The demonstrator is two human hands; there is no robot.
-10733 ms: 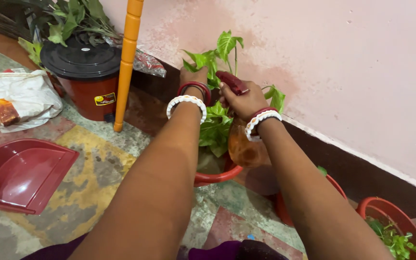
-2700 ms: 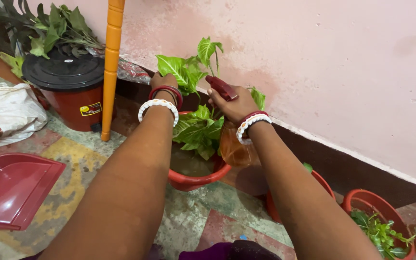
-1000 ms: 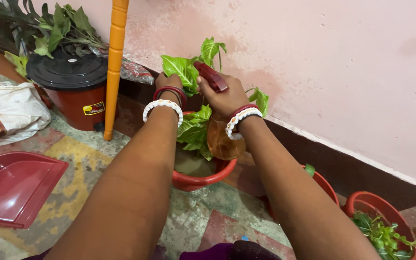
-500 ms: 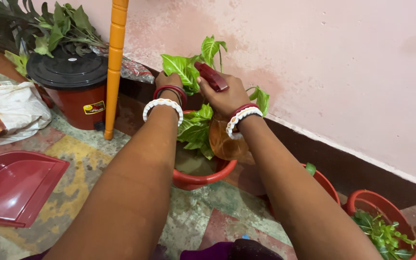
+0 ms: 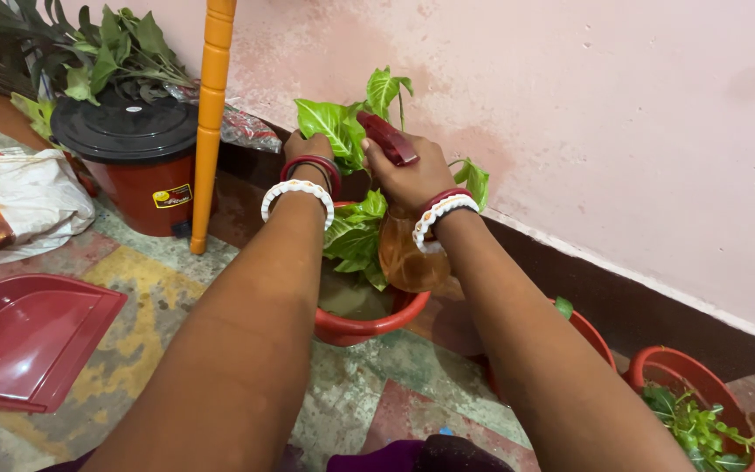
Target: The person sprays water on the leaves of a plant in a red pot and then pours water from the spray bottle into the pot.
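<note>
- The right hand (image 5: pixel 412 175) is closed around the red head of the spray bottle (image 5: pixel 405 253), which hangs over the red pot (image 5: pixel 369 325), at the 3 o'clock side of the plant (image 5: pixel 351 229).
- The left hand (image 5: pixel 308 147) holds a large leaf (image 5: pixel 325 118) at 12 o'clock.
- The spraying seems to be in the middle: the bottle keeps much amber liquid.
- The two pots at 4 o'clock (image 5: pixel 696 385) seem not yet treated.

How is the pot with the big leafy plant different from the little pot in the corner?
The red pot under the hands holds a tall plant with broad leaves; the corner pot holds low greens with small leaves. The left hand touches the tall plant's leaves and the right hand holds a spray bottle over it; no hand is near the corner pot. Both pots are red, round and on the floor by the pink wall.
</note>
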